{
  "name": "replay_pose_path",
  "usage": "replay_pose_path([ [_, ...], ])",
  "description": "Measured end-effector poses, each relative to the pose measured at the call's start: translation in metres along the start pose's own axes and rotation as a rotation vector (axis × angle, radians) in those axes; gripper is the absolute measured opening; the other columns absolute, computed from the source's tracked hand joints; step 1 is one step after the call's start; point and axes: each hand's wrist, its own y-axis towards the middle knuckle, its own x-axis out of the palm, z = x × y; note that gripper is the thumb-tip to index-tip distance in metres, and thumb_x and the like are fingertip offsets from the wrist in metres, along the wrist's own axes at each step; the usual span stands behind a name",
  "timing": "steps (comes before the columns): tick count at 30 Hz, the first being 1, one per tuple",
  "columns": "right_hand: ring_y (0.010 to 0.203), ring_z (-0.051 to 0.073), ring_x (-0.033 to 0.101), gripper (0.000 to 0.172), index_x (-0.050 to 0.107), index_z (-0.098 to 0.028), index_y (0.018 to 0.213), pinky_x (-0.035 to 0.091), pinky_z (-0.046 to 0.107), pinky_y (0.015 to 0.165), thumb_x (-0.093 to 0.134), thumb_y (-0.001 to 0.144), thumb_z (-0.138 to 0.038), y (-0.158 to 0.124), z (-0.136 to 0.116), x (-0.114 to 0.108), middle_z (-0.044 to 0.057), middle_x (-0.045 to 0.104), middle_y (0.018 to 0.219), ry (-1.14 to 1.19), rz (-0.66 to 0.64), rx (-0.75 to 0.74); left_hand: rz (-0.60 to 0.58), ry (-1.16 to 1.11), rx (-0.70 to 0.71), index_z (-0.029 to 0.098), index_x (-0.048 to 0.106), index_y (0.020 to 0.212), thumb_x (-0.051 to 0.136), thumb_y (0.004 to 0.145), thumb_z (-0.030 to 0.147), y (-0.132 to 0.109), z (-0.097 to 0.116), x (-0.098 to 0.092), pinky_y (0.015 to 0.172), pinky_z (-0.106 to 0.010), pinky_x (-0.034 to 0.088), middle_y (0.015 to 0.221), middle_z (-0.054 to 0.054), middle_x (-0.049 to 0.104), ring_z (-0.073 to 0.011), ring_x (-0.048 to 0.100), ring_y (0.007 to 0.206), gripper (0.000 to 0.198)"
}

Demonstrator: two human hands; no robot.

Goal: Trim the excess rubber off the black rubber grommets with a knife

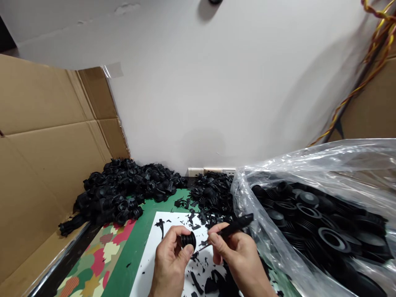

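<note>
Pinched between the thumb and fingers of my left hand [171, 260] is a small ribbed black rubber bellows [188, 240]. My right hand [236, 253] grips a knife with a thick black handle [236, 225]; its thin blade points left toward the bellows, and whether it touches cannot be made out. Beneath both hands lies a white sheet [148, 251], strewn with black rubber scraps [196, 282].
Black ribbed parts are heaped [123, 185] at the back left beside a cardboard panel [46, 107]. More scraps [213, 189] pile up by the wall sockets [195, 172]. On the right, a clear plastic bag [250, 194] holds many black rubber parts [309, 214]. Twisted wires [355, 88] hang upper right.
</note>
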Motion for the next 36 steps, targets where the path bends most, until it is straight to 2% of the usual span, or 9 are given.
replay_pose_path([
  [4,0.042,0.013,0.044,0.029,0.062,-0.016,0.071,0.036,0.024,0.041,0.068,0.068,-0.044,0.000,0.001,0.004,-0.004,0.050,0.049,-0.120,-0.134,0.064,-0.044,0.006,0.021,0.019,0.067,0.088,0.066,0.071,0.022,0.000,-0.002,-0.001,0.065,-0.026,0.047,0.080,-0.001,0.064,-0.0176,0.057,0.070,0.017],
  [7,0.043,0.011,0.042,0.023,0.060,-0.017,0.069,0.035,0.023,0.040,0.065,0.069,-0.040,-0.002,0.002,0.008,-0.003,0.050,0.054,-0.128,-0.167,0.068,-0.073,0.000,0.036,0.020,0.068,0.089,0.066,0.071,0.021,0.000,0.000,0.001,0.069,-0.026,0.047,0.084,-0.002,0.065,-0.0184,0.058,0.075,0.018],
  [10,0.039,0.009,0.038,0.017,0.058,-0.018,0.068,0.031,0.022,0.039,0.063,0.070,-0.034,-0.004,0.005,0.009,-0.006,0.045,0.049,-0.097,-0.155,0.089,-0.075,-0.048,-0.005,0.020,0.070,0.094,0.068,0.071,0.022,0.001,0.002,0.003,0.069,-0.026,0.046,0.085,-0.002,0.065,-0.0182,0.058,0.076,0.023],
  [13,0.037,0.008,0.034,0.012,0.059,-0.018,0.066,0.027,0.021,0.038,0.062,0.069,-0.030,-0.003,0.009,0.008,-0.008,0.042,0.045,-0.034,-0.136,0.109,-0.092,-0.115,-0.031,0.019,0.072,0.090,0.071,0.071,0.029,0.002,0.002,0.003,0.066,-0.024,0.045,0.080,-0.002,0.065,-0.0166,0.056,0.071,0.021],
  [16,0.039,0.008,0.034,0.011,0.059,-0.017,0.063,0.029,0.021,0.040,0.061,0.067,-0.027,-0.003,0.009,0.010,-0.007,0.046,0.047,0.013,-0.120,0.126,-0.104,-0.187,-0.086,0.019,0.070,0.087,0.073,0.071,0.036,0.003,-0.002,0.003,0.060,-0.022,0.043,0.070,0.000,0.061,-0.0134,0.052,0.063,0.023],
  [19,0.041,0.008,0.036,0.011,0.059,-0.016,0.061,0.029,0.021,0.041,0.061,0.066,-0.026,-0.003,0.006,0.011,-0.005,0.049,0.048,0.008,-0.123,0.150,-0.101,-0.237,-0.131,0.019,0.068,0.087,0.074,0.071,0.038,0.003,-0.006,0.003,0.059,-0.021,0.043,0.068,0.001,0.060,-0.0125,0.051,0.062,0.025],
  [29,0.042,0.008,0.034,0.013,0.059,-0.016,0.067,0.026,0.021,0.040,0.062,0.068,-0.029,-0.004,0.008,0.011,-0.008,0.042,0.047,0.002,-0.105,0.169,-0.097,-0.265,-0.091,0.020,0.071,0.091,0.077,0.068,0.032,0.003,-0.004,0.003,0.066,-0.020,0.044,0.079,0.000,0.065,-0.0132,0.055,0.072,0.027],
  [36,0.041,0.008,0.036,0.014,0.058,-0.016,0.066,0.026,0.021,0.039,0.061,0.069,-0.030,0.000,0.013,0.010,-0.008,0.041,0.045,-0.019,-0.111,0.149,-0.081,-0.348,-0.164,0.019,0.071,0.092,0.080,0.064,0.029,0.004,-0.002,0.004,0.063,-0.020,0.047,0.065,0.001,0.068,-0.0118,0.058,0.062,0.031],
])
